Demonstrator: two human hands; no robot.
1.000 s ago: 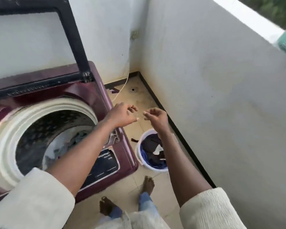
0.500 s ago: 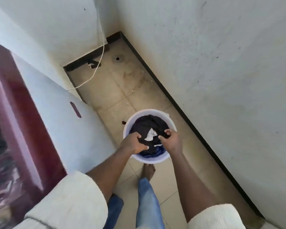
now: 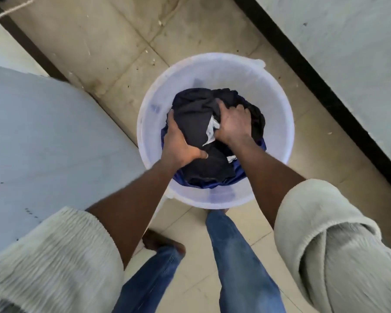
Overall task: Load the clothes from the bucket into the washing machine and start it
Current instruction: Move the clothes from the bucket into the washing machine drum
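A white plastic bucket [image 3: 269, 86] stands on the tiled floor right below me. Inside lies a heap of dark clothes [image 3: 194, 114], black on top with a white patch and blue cloth underneath. My left hand [image 3: 178, 143] clasps the left side of the black bundle, thumb pressed into the cloth. On the bundle's right side my right hand [image 3: 234, 123] has its fingers dug into the fabric. The washing machine's pale grey side panel [image 3: 54, 136] fills the left of the view; its drum is out of sight.
A white wall with a black skirting strip [image 3: 325, 86] runs diagonally close on the right. My legs in blue jeans [image 3: 235, 263] and a bare foot [image 3: 160, 242] stand just behind the bucket. A white cord [image 3: 9, 7] crosses the far left corner.
I have bent down much closer over the bucket. Both hands have sunk deeper and closed on the black bundle, where half a second ago they only touched its near edge.
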